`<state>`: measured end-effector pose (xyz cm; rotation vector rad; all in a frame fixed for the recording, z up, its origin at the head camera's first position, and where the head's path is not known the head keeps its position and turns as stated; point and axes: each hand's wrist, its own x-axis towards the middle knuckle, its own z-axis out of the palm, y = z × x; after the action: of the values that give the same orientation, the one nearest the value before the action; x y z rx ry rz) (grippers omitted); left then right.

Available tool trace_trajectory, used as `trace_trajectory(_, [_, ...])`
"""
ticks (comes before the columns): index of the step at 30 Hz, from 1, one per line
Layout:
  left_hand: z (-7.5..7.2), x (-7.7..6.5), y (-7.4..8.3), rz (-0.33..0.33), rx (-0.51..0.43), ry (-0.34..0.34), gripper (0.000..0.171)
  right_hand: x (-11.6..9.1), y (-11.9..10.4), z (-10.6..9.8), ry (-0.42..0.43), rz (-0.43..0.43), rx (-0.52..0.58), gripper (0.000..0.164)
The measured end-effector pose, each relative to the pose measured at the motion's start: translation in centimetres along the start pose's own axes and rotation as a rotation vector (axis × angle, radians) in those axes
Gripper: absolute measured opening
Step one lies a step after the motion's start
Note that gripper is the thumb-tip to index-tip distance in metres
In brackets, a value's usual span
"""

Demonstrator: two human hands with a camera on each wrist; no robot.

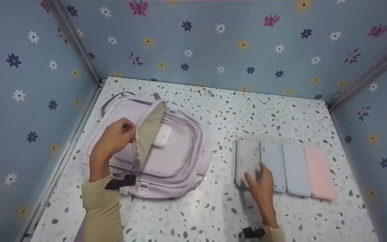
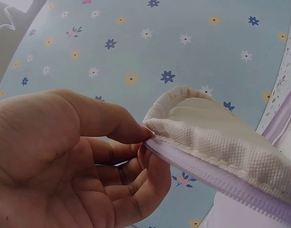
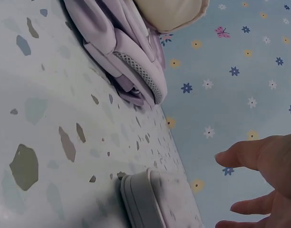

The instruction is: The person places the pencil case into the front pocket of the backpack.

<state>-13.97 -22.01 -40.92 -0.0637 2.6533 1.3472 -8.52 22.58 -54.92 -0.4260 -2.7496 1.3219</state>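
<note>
The left hand (image 1: 114, 136) is pinching the zippered edge of a beige-lined flap (image 1: 150, 134) between thumb and fingertips, the other fingers curling beneath; the flap is standing up from a lilac backpack (image 1: 175, 163). A small white case (image 1: 164, 136) is lying inside the open compartment, beyond the flap from the left hand. The right hand (image 1: 263, 188) is holding nothing, its thumb and fingers spreading well apart over the near right part of a grey case (image 1: 249, 153); in the right wrist view the thumb is standing apart from the case, while contact by the other fingers cannot be told. A grey-blue case (image 1: 272, 164), a light blue case (image 1: 296, 169) and a pink case (image 1: 320, 173) are continuing the row rightward, side by side. A strip of speckled tabletop (image 1: 220, 114) is separating backpack from row; more tabletop is extending behind the row toward the flowered back panel (image 1: 207, 47).
</note>
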Motion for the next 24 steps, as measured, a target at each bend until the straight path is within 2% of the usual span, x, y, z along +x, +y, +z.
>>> trace_trajectory(5, [0.0,0.0,0.0,0.001,0.006,-0.002,0.025,-0.2,0.5,-0.1,-0.028,0.058,-0.051,0.073])
trace_trajectory(13, [0.1,0.2,0.2,0.016,0.010,0.003,0.024,-0.8,0.2,1.1,-0.064,0.073,-0.156,0.079])
trace_trajectory(21, [0.2,0.2,0.3,0.015,0.008,0.002,0.024,-1.8,0.6,4.2,-0.027,0.065,-0.278,0.108])
trace_trajectory(24, [0.2,0.1,0.2,0.014,0.005,0.003,0.024,-1.7,0.8,5.0,-0.010,0.075,-0.314,0.112])
